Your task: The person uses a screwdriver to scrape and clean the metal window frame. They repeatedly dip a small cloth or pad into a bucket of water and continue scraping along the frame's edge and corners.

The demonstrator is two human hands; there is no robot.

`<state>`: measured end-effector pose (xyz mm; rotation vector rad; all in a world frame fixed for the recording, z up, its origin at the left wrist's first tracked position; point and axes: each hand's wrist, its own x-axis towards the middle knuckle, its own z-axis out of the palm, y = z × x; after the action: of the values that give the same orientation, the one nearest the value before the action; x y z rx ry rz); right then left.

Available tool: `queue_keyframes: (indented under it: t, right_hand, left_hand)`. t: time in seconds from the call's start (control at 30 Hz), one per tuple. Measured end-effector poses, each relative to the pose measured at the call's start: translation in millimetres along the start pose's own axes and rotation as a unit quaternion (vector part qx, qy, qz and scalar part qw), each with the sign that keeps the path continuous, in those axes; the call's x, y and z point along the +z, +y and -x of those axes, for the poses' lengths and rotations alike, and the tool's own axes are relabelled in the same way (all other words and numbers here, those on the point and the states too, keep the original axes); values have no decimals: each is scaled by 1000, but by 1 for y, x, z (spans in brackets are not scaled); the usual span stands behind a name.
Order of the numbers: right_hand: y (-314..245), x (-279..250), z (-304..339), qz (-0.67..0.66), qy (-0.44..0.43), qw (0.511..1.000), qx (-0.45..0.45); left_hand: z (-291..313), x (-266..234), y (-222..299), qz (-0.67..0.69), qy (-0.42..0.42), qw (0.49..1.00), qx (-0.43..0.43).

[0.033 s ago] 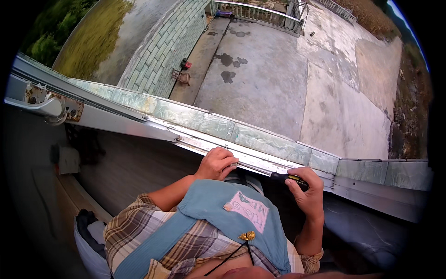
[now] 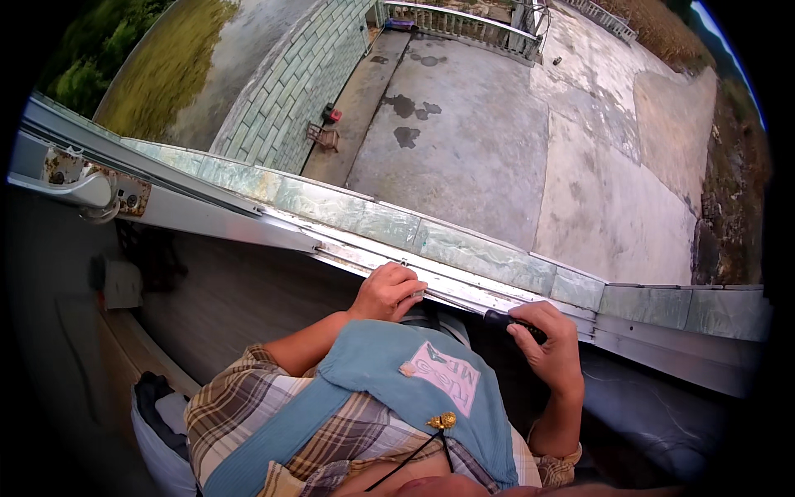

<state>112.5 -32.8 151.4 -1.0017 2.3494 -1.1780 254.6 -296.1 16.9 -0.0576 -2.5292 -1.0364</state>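
A screwdriver with a black handle is in my right hand, whose fingers and thumb wrap round the handle's end. Its thin shaft points left along the white window track, toward my left hand. My left hand is closed in a pinch at the track's inner edge. Between its fingertips shows a small pale piece, mostly hidden, and the screwdriver's tip meets it there. I cannot make out what kind of part it is.
Greenish stone tiles line the outer sill, with a concrete yard far below. At left is a sliding window frame with a rusty latch. A white bag with dark cloth stands at lower left.
My right hand has turned slightly round the screwdriver's handle, and its yellow marking no longer shows. My left hand stays in place.
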Motion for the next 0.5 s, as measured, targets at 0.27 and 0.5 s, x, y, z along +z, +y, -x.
queue_keyframes:
  t: [0.27, 0.5]
  right_hand:
    - [-54, -3, -21, 284, -189, 938, -55]
    - [-24, 10, -29, 216, -172, 959, -67]
  left_hand:
    - [1, -2, -3, 24, 1, 1000, -11]
    - [6, -10, -4, -4, 33, 998, -46]
